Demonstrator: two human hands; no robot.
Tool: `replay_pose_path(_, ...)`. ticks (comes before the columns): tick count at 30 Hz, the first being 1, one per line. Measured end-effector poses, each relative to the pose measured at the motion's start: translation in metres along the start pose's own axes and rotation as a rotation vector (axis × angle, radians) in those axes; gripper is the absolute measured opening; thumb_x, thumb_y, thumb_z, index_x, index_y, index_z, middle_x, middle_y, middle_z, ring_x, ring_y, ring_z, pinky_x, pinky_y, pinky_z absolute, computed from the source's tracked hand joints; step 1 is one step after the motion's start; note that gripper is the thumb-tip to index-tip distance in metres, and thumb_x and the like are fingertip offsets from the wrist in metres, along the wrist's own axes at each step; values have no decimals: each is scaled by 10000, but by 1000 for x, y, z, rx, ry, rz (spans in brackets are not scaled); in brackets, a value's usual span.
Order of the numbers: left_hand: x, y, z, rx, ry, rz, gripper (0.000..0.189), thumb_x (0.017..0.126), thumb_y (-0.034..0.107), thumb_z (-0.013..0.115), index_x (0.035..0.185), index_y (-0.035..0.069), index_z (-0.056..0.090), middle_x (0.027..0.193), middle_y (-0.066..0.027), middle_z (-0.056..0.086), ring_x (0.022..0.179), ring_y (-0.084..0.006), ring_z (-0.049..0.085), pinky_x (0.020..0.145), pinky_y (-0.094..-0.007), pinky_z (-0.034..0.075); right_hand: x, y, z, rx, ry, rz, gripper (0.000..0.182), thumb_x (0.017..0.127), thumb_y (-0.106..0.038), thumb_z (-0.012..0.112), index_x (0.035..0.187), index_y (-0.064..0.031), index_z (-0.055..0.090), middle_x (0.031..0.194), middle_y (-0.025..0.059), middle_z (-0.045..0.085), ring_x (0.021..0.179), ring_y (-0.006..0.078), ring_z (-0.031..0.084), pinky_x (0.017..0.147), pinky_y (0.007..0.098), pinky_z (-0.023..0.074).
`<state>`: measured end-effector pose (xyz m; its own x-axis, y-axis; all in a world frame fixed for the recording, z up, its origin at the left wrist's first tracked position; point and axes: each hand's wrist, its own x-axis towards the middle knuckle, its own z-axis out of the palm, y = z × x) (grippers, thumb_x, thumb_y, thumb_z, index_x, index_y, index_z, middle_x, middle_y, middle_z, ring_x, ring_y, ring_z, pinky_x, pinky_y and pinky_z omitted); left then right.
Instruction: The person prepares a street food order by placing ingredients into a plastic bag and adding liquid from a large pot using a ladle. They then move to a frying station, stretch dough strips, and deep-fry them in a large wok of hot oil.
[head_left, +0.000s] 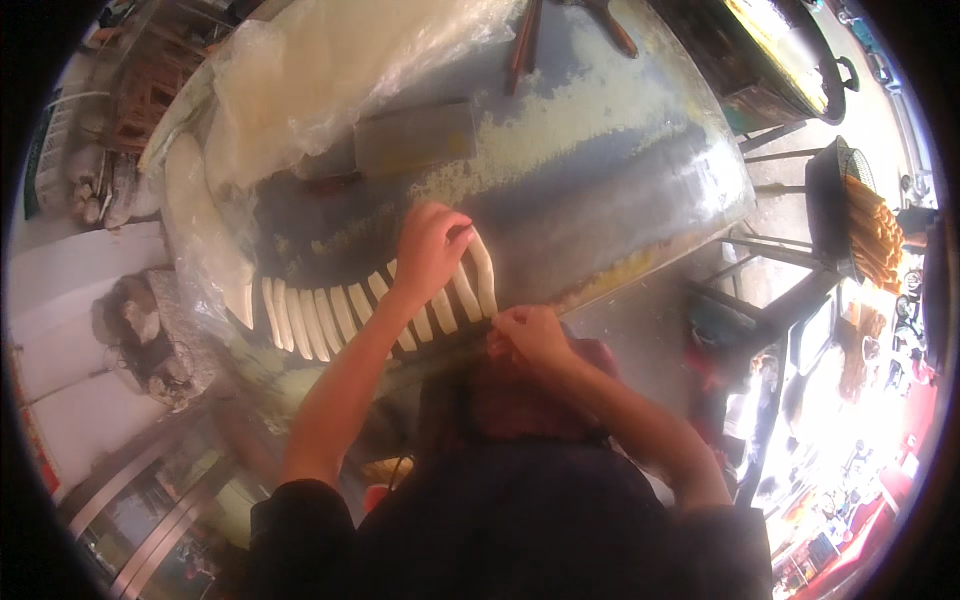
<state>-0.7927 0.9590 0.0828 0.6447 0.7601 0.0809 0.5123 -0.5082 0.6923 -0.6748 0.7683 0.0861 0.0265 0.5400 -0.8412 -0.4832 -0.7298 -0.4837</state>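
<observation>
A raw dough strip (484, 271) at the right end of a row spans between my two hands. My left hand (429, 246) pinches its far end, slightly raised over the metal-topped table (600, 217). At the table's near edge, my right hand (534, 334) has thumb and fingers closed at the strip's near end. Several more dough strips (321, 324) lie side by side to the left, some partly hidden under my left forearm. Beyond them on the left, a longer slab of dough (214, 232) lies partly under clear plastic.
A large plastic-covered dough mass (300, 75) fills the table's far left. A flat rectangular plate (416, 139) and wooden-handled tools (619, 34) lie farther back. Off the right side stand a large pan (821, 94) and a basket (832, 202) of fried dough sticks (874, 232).
</observation>
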Motion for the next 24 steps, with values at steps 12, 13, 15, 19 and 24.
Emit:
replay_pose_path(12,5,21,-58,-439,-387,-174,137,882,122,704,961,17,665,900,-103,682,882,-240,648,807,-358,506,-33,-21,38,-62,166,-327,247,921,-240,741,886,-6,671,706,36,652,598,92,587,551,258,471)
replay_pose_path(13,5,18,-66,-503,-417,-199,141,880,124,708,968,21,669,901,-100,683,886,-238,649,813,-353,509,-39,-16,38,-51,113,-312,237,921,-231,744,893,-7,671,710,39,654,600,91,586,552,259,473)
replay_pose_path(15,1,3,-68,-451,-402,-159,152,872,115,712,973,8,675,906,-99,672,892,-239,647,813,-347,512,-22,8,42,18,155,-307,227,928,-214,739,893,-1,667,721,55,667,604,103,609,552,253,486)
replay_pose_path(19,-14,-38,-45,-69,-190,205,202,854,110,723,1028,16,684,995,-105,674,967,-293,633,849,-405,515,1,26,47,-52,290,-234,250,929,-219,737,906,20,664,736,87,684,573,134,630,510,257,490)
replay_pose_path(24,-44,-25,-66,157,-331,632,429,888,149,686,1307,108,608,1351,-135,579,1345,-325,478,1112,-472,419,-3,11,53,-175,294,-102,302,929,-251,733,921,46,675,745,99,694,564,155,640,497,269,498)
